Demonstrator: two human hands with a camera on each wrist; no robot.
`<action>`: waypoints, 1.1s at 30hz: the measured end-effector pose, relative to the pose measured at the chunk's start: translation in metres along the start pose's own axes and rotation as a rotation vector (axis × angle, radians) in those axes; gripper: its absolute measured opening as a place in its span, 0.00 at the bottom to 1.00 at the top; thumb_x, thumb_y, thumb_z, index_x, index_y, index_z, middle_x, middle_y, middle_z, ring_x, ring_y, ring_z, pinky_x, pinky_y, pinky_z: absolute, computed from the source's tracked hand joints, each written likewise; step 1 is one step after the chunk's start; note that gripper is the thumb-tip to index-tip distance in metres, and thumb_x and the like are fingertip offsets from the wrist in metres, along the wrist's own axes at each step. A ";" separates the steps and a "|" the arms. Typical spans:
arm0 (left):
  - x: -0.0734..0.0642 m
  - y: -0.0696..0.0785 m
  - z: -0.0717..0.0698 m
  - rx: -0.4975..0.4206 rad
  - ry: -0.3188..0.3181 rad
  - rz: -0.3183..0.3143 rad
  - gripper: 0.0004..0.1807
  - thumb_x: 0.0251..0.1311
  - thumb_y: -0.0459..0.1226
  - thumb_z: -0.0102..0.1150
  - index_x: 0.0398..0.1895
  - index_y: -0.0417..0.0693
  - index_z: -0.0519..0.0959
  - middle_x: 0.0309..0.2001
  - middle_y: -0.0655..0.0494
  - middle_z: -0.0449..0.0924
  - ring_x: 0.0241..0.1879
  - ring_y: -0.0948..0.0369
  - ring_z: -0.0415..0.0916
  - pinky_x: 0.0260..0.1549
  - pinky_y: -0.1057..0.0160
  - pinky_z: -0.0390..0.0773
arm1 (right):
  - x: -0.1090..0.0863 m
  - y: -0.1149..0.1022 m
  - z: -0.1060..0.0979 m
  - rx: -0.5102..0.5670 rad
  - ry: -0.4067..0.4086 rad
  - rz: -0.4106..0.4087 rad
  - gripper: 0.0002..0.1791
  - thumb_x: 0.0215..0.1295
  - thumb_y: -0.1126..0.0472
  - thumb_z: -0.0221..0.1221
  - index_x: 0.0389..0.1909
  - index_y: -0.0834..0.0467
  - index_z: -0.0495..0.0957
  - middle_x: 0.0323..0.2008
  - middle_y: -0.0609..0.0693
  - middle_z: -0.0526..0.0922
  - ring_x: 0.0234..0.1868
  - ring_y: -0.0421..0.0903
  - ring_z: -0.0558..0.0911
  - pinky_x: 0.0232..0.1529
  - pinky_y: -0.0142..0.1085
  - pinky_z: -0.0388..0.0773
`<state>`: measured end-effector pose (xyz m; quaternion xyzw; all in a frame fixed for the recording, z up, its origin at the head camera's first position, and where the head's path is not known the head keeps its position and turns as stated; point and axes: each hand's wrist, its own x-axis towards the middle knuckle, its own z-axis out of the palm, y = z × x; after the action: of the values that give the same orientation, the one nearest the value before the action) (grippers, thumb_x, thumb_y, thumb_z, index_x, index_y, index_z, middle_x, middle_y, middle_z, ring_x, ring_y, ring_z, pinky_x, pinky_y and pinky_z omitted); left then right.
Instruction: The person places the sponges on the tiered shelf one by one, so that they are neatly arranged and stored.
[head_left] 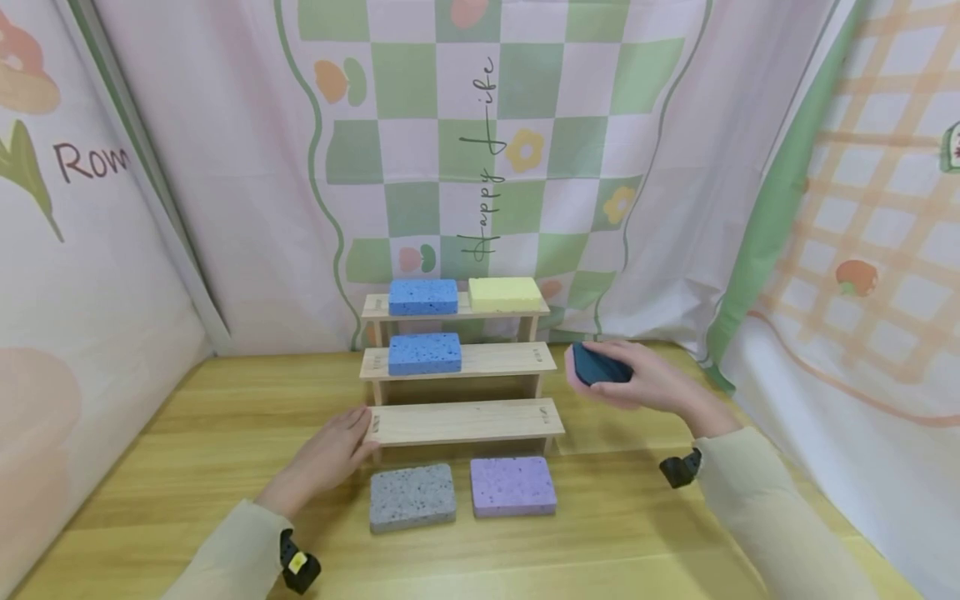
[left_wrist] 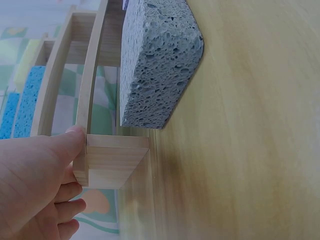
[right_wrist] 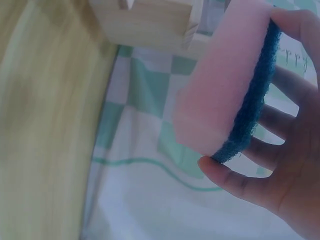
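Note:
My right hand (head_left: 654,377) holds a pink sponge (right_wrist: 225,75) with a dark blue-green scouring layer (right_wrist: 252,95), raised to the right of a three-step wooden shelf (head_left: 465,422). In the right wrist view, thumb and fingers grip it by its edges. My left hand (head_left: 330,454) pinches the left end of the lowest step, thumb on one face and fingers curled at the edge. One blue sponge (head_left: 423,297) and a yellow sponge (head_left: 505,294) lie on the top step. Another blue sponge (head_left: 424,354) lies at the left of the middle step.
In front of the shelf, a grey sponge (head_left: 412,498) and a purple sponge (head_left: 513,487) lie on the wooden table (head_left: 622,533). Patterned curtains (head_left: 247,192) hang behind and at both sides.

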<state>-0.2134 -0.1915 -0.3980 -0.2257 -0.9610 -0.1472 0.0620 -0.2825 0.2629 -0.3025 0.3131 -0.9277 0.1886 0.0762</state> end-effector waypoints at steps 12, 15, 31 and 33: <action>0.000 -0.001 0.002 -0.002 0.000 -0.003 0.30 0.68 0.42 0.45 0.63 0.25 0.58 0.65 0.32 0.54 0.64 0.41 0.52 0.62 0.45 0.53 | 0.031 -0.020 0.001 0.013 -0.048 -0.037 0.34 0.59 0.53 0.61 0.65 0.58 0.65 0.58 0.64 0.69 0.51 0.59 0.72 0.43 0.51 0.72; 0.000 -0.002 0.002 -0.002 0.002 -0.002 0.30 0.68 0.42 0.45 0.63 0.25 0.58 0.65 0.32 0.54 0.64 0.41 0.52 0.62 0.45 0.53 | 0.038 -0.025 0.003 -0.004 -0.054 -0.049 0.34 0.59 0.53 0.62 0.65 0.57 0.65 0.59 0.63 0.68 0.52 0.59 0.72 0.46 0.51 0.72; 0.001 -0.002 0.002 0.009 0.007 0.003 0.30 0.68 0.42 0.45 0.63 0.25 0.58 0.64 0.32 0.55 0.64 0.41 0.53 0.62 0.45 0.54 | 0.072 -0.047 0.013 -0.074 -0.069 -0.089 0.34 0.57 0.50 0.60 0.65 0.56 0.65 0.59 0.60 0.69 0.52 0.56 0.72 0.43 0.47 0.73; 0.001 -0.002 0.003 0.009 0.009 0.005 0.30 0.68 0.42 0.45 0.62 0.24 0.58 0.64 0.32 0.55 0.64 0.41 0.53 0.61 0.45 0.54 | 0.075 -0.049 0.015 -0.085 -0.078 -0.096 0.34 0.57 0.49 0.60 0.65 0.55 0.65 0.59 0.60 0.69 0.51 0.55 0.73 0.41 0.45 0.74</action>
<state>-0.2153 -0.1925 -0.4009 -0.2272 -0.9609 -0.1434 0.0676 -0.3124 0.1791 -0.2818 0.3608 -0.9211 0.1327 0.0623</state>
